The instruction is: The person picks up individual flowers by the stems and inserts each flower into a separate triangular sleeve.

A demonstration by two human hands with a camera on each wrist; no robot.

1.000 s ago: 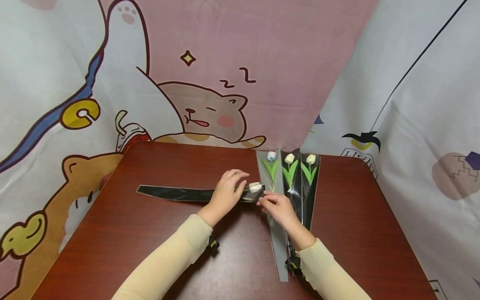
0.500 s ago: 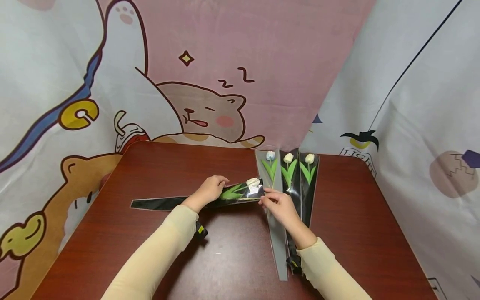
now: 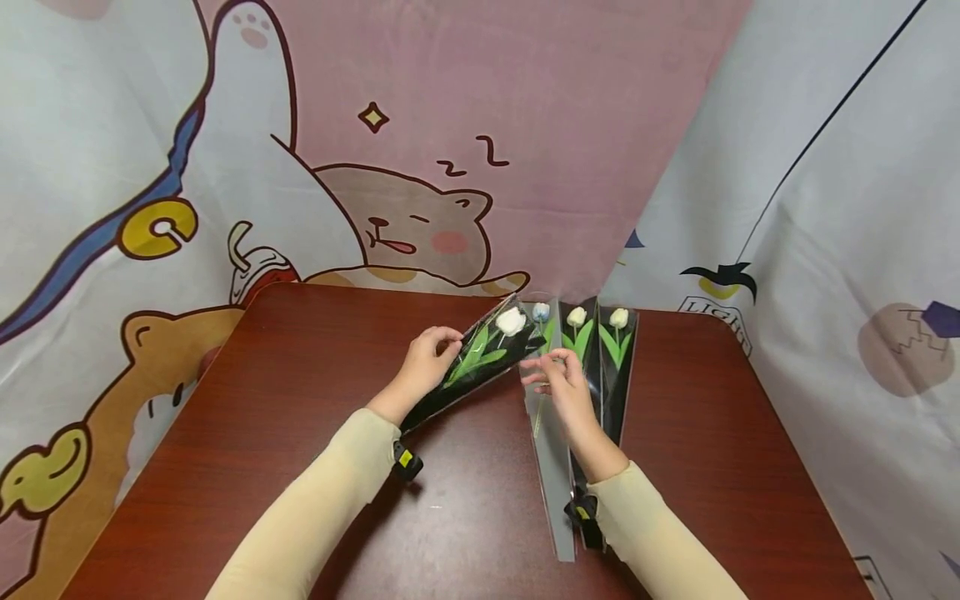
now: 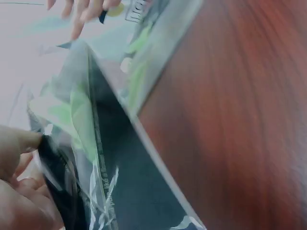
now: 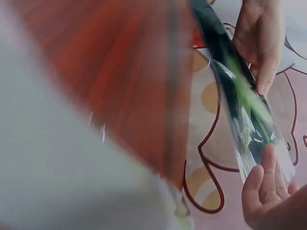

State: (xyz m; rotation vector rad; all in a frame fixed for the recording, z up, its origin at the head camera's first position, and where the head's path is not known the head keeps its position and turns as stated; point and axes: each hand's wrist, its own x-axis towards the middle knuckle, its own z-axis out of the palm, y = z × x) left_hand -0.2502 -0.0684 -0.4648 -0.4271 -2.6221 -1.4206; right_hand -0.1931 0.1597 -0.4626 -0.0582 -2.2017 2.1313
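A white tulip in a black-backed clear sleeve [image 3: 491, 367] is tilted up over the table, its bloom toward the back right. My left hand [image 3: 426, 367] grips the sleeve by its left edge, thumb and fingers pinching it in the left wrist view [image 4: 21, 177]. Beside the sleeve's right edge is my right hand [image 3: 564, 387], its fingers loosely extended. In the right wrist view those fingers [image 5: 268, 163] overlap the clear flower end. Under the right hand lies a pale blue tulip in a grey sleeve [image 3: 555, 492], its upper part partly covered.
To the right of the grey sleeve, two white tulips in black sleeves [image 3: 621, 375] lie side by side, blooms toward the back. All rest on a reddish-brown table [image 3: 300, 467]. A cartoon-printed cloth [image 3: 585, 125] hangs close behind the table's back edge.
The held tulip has swung from lying nearly sideways to pointing toward the back right and is raised. The right hand has left the sleeve's end corner and moved slightly up, its fingers spreading.
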